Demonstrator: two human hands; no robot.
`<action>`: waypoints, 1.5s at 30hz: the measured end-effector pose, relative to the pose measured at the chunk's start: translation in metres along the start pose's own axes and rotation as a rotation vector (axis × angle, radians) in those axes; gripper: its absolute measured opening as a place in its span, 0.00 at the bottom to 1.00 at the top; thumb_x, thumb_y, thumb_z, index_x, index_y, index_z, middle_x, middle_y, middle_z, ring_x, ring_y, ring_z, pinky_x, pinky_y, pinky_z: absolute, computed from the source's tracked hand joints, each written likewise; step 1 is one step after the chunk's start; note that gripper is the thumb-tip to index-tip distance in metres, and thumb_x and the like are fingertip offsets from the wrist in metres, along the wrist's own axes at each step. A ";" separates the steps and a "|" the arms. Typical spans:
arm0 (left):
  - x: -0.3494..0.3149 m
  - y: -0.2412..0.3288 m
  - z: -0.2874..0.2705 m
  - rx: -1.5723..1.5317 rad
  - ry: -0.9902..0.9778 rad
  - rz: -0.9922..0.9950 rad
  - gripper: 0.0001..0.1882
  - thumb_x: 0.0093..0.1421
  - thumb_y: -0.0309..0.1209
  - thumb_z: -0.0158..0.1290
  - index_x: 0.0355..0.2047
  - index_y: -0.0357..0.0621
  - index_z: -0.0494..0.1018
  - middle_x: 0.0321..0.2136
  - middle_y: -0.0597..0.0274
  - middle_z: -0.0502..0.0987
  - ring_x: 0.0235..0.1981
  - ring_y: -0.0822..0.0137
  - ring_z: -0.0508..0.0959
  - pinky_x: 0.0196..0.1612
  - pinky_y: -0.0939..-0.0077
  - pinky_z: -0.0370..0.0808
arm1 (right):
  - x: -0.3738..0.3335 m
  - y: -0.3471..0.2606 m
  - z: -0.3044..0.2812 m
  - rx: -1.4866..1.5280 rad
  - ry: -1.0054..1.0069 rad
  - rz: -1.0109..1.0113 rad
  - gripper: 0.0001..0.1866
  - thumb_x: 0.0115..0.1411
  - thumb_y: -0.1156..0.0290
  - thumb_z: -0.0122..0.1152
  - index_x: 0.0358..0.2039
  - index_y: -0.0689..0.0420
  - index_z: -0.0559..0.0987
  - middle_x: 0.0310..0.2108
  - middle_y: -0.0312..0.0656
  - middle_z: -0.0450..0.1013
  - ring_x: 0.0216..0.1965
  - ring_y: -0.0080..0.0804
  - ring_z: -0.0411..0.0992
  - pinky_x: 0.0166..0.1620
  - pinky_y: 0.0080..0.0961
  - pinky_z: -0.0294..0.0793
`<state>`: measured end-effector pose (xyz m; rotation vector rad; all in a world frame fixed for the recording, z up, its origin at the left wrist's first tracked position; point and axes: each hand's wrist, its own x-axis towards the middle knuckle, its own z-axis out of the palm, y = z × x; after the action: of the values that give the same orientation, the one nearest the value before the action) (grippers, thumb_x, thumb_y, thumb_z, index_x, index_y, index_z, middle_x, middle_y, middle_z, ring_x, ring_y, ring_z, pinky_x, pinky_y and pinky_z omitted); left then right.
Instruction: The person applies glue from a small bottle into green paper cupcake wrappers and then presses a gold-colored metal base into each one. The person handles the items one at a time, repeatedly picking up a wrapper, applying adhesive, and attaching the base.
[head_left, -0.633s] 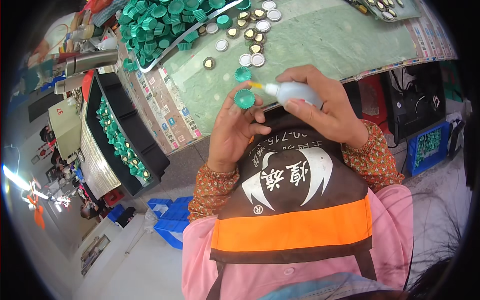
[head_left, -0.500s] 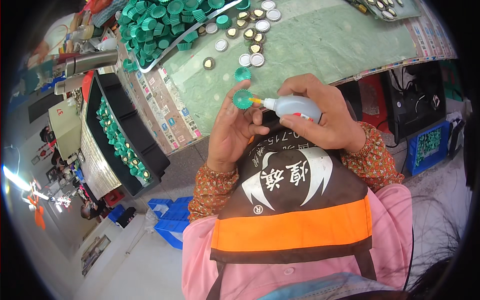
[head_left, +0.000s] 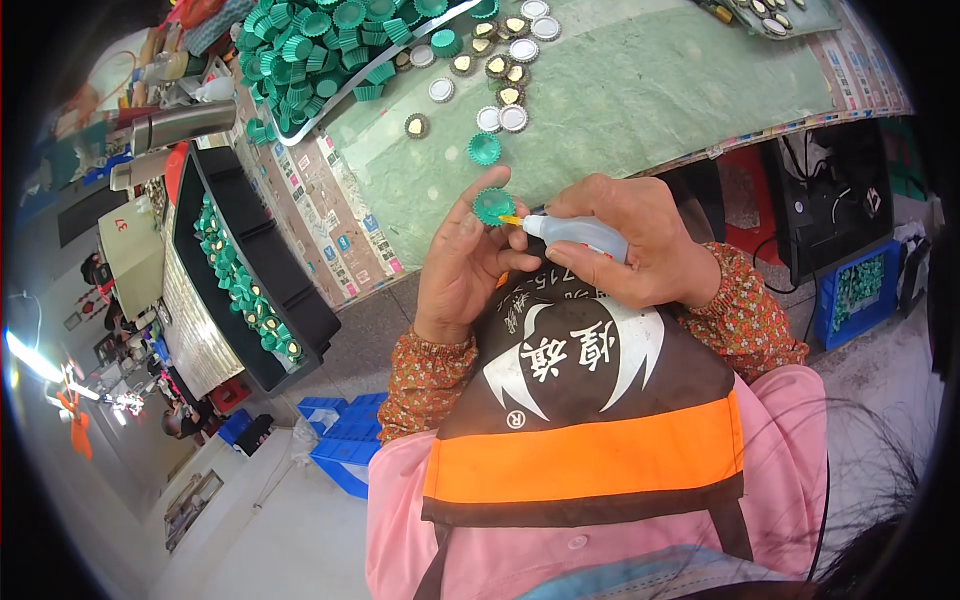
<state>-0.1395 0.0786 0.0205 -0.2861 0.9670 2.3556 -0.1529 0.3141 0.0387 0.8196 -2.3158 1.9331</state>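
My left hand (head_left: 458,262) holds a green fluted cup (head_left: 492,204) between its fingertips, the open side turned up. The squeeze bottle (head_left: 580,237), pale with a yellow tip, lies in the closed grip of my right hand (head_left: 640,240). Its tip meets the lower right rim of the cup; whether any liquid comes out is too small to tell. Just beyond my left fingers another green cup (head_left: 484,149) rests on the green table cover (head_left: 620,110). White and dark bottle caps (head_left: 513,118), several with cream pieces in them, form a loose line behind it.
A white-edged tray (head_left: 330,108) heaped with green cups stands at the far left. Left of the table, a black bin (head_left: 270,240) holds cups with cream pieces. A blue crate (head_left: 855,295) of green parts sits at the right, and blue boxes (head_left: 345,435) are on the floor.
The cup in my left hand has come slightly nearer and to the right. My right hand has lowered the bottle a little, and its tip now points more upward at the cup's rim.
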 end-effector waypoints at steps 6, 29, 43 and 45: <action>-0.001 -0.002 0.000 0.030 0.023 -0.013 0.35 0.69 0.37 0.52 0.69 0.33 0.52 0.48 0.49 0.73 0.42 0.64 0.78 0.43 0.65 0.87 | 0.000 -0.002 0.001 -0.030 0.001 0.010 0.13 0.57 0.69 0.68 0.40 0.59 0.77 0.27 0.45 0.76 0.26 0.45 0.78 0.28 0.33 0.74; -0.009 0.003 0.001 0.120 0.133 0.007 0.16 0.71 0.33 0.45 0.55 0.38 0.63 0.45 0.48 0.74 0.42 0.63 0.79 0.46 0.63 0.86 | 0.004 0.012 -0.028 0.373 0.274 0.459 0.15 0.62 0.68 0.67 0.45 0.61 0.76 0.38 0.35 0.75 0.37 0.17 0.71 0.39 0.18 0.72; -0.012 0.011 0.006 0.316 0.257 0.121 0.18 0.64 0.20 0.51 0.52 0.41 0.60 0.47 0.46 0.75 0.45 0.62 0.80 0.47 0.60 0.85 | 0.006 0.039 -0.035 0.220 0.355 0.339 0.17 0.66 0.67 0.63 0.51 0.61 0.73 0.44 0.37 0.74 0.45 0.20 0.71 0.47 0.20 0.71; -0.012 0.011 0.008 0.352 0.279 0.134 0.19 0.63 0.19 0.51 0.52 0.42 0.60 0.48 0.47 0.75 0.45 0.62 0.80 0.47 0.61 0.85 | 0.006 0.041 -0.038 0.185 0.363 0.325 0.17 0.66 0.67 0.63 0.51 0.62 0.73 0.44 0.37 0.73 0.45 0.20 0.70 0.48 0.20 0.70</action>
<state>-0.1357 0.0730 0.0374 -0.4278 1.5530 2.2457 -0.1865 0.3504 0.0124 0.0743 -2.1754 2.2175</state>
